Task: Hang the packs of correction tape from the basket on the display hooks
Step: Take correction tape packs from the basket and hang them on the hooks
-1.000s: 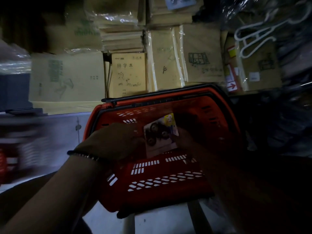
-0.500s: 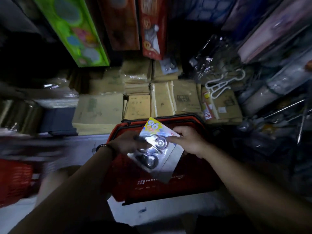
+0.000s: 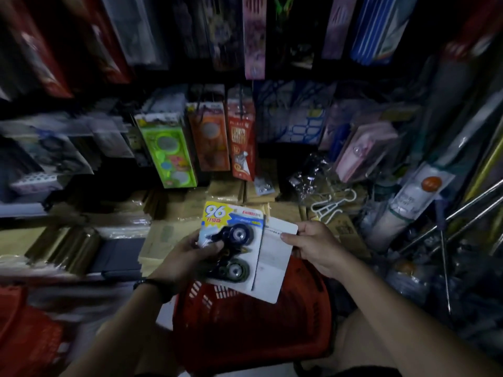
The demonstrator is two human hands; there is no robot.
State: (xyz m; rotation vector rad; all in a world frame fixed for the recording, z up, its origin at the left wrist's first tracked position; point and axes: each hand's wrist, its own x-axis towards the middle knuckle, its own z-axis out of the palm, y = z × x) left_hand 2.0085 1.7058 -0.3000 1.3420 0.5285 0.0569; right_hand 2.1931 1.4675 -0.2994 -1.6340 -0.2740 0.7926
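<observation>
In the middle of the frame we see the left hand [image 3: 190,257] holding a flat pack of correction tape [image 3: 239,246] with a yellow and blue top and two dark round rollers. The thumb lies across the upper roller, and the fingers curl behind the pack. The right hand [image 3: 313,246] pinches the top right edge of a plain white card [image 3: 275,262]. This card touches the pack and is tucked just behind its right side. We cannot tell if it is a second pack turned round.

Both are held above the red plastic basket [image 3: 245,327], low in the middle. A dark band [image 3: 148,282] is round the left wrist. In the upper half, boxes hang in the dim light, with a bright green box [image 3: 168,156] left of the middle. White hangers [image 3: 330,205] lie at the right. Another red basket [image 3: 30,338] shows at the lower left, all blurred.
</observation>
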